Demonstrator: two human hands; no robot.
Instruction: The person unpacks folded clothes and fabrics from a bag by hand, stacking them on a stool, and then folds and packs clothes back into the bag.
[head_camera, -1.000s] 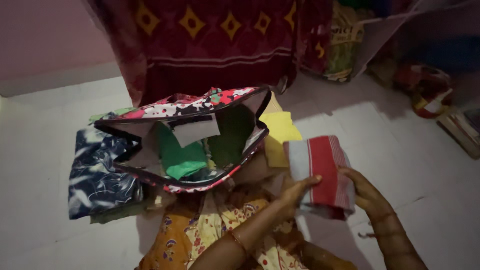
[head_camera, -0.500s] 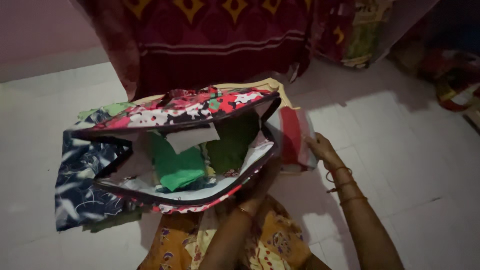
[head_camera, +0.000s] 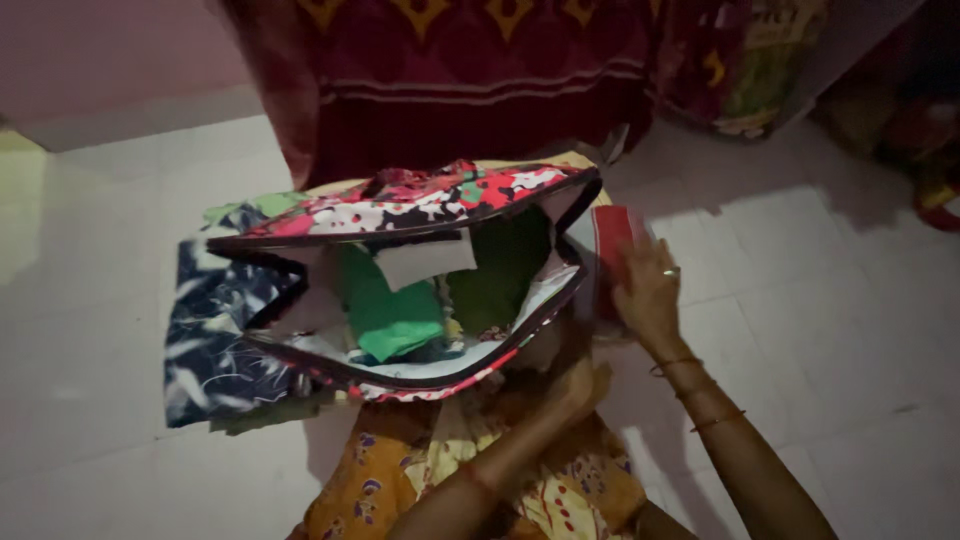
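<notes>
Nearest the camera, the left hand (head_camera: 578, 385) sits under the near rim of the open floral zip bag (head_camera: 400, 290), fingers curled; whether it grips the rim I cannot tell. Just beyond, the right hand (head_camera: 648, 290) presses flat on the red-striped folded cloth (head_camera: 612, 240), which lies just right of the bag's mouth.

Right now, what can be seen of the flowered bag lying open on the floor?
The bag looks like soft cloth, printed red, white and black with dark piping along its rim. It lies on its side on the pale floor, mouth gaping toward the camera. Inside sit green folded cloth and a white piece. The left hand is at its lower edge; the right hand presses a red striped cloth beside it.
</notes>
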